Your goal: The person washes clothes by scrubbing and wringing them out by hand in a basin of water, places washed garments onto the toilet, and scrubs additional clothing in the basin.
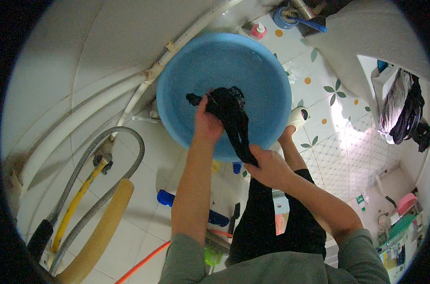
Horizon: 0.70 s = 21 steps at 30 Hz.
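I have both hands closed on the dark cloth over the blue basin: my left hand grips its bunched upper end, my right hand its lower tail at the basin's near rim. I judge it wise to wring over the water, since bottles, hoses and a slippered foot crowd the tiled floor beside it

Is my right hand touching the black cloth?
Touching: the head view shows the right hand gripping the black cloth's lower end over the blue basin.
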Motion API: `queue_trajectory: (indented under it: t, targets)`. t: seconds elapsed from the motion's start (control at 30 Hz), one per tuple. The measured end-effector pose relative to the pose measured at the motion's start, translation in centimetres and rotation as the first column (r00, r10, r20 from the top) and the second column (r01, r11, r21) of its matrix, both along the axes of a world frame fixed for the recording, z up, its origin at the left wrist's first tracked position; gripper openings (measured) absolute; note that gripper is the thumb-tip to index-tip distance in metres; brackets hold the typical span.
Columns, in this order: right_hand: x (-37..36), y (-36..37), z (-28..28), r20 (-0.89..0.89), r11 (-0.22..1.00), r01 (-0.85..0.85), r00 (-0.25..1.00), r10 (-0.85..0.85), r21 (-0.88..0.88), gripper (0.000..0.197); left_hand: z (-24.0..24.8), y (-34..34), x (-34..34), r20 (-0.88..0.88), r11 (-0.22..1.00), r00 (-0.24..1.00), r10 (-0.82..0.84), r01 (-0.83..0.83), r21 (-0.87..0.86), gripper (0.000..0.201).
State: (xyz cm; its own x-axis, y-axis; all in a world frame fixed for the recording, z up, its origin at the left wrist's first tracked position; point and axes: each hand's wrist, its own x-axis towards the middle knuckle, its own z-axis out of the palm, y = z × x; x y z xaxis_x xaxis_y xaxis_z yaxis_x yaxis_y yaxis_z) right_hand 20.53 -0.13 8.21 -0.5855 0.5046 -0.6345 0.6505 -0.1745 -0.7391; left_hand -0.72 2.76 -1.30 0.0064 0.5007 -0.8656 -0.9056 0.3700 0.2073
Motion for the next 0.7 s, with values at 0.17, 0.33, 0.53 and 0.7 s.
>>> queue_trajectory:
  t: [0.17, 0.33, 0.53, 0.7]
  targets:
    - [0.4, 0.4, -0.5, -0.007, 0.992, 0.104, 0.995, -0.104, -0.066, 0.032, -2.8, 1.0, -3.2, -0.184, 0.989, 0.977, 0.111, -0.127, -0.079, 0.045]
    - [0.5, 1.0, -1.5, 0.125, 1.0, 0.011, 0.992, -0.015, 0.028, 0.032, -5.0, -0.3, -4.6, -0.364, 0.993, 0.929, -0.066, 0.027, -0.111, 0.031]
    - [1.6, -0.2, -3.0, 0.137, 0.997, 0.058, 0.989, -0.064, 0.042, 0.029, -0.8, 0.0, -2.4, -0.136, 0.972, 0.967, -0.216, 0.199, -0.125, 0.039]
    - [1.4, -0.9, -3.0, 0.065, 0.986, -0.014, 0.998, 0.003, 0.166, 0.027, -1.8, 1.0, -1.8, -0.038, 0.939, 0.939, -0.343, 0.344, 0.012, 0.053]
